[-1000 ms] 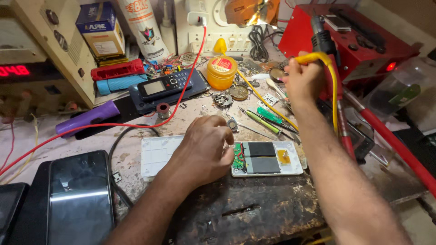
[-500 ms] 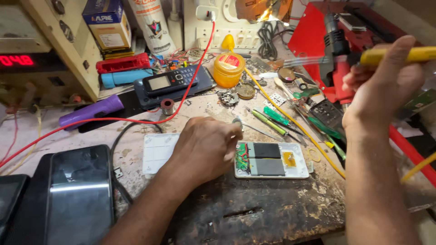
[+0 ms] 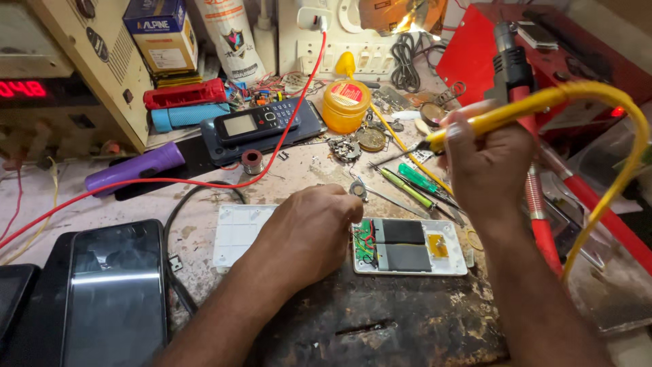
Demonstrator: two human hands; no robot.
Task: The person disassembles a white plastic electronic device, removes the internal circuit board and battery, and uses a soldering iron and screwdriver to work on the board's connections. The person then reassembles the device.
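Nearest on the bench, at the left, a dark smartphone (image 3: 115, 299) lies face up on the scarred worktop (image 3: 380, 326). Just beyond it the left hand (image 3: 305, 234) rests palm down, fingers curled loosely and clasping nothing, pinning the opened white device (image 3: 407, 246) in the middle of the bench, with its green circuit board and two dark cells showing to the right of the knuckles. The right hand (image 3: 485, 160) hovers above and to the right, closed firmly round a yellow-handled soldering iron (image 3: 499, 119) whose yellow cord loops off to the right. To do this well, I would say the left hand should keep the casing flat and steady while the tip comes down slowly onto one joint, well clear of the cells, with the cord kept from dragging across the board. Between the hands lie green-handled screwdrivers (image 3: 414, 183). Farther back stand a small round yellow tub with a red label (image 3: 346, 105), a dark keypad phone (image 3: 257, 122) and a purple torch (image 3: 132, 166) at the left, with a red wire (image 3: 204, 182) crossing in front of them. At the far left sit a blue and white carton (image 3: 161, 34) with a pale printed label, a white tube with a coloured emblem (image 3: 234, 41), and a red glowing display (image 3: 24, 88); far right, a red case (image 3: 543, 61).
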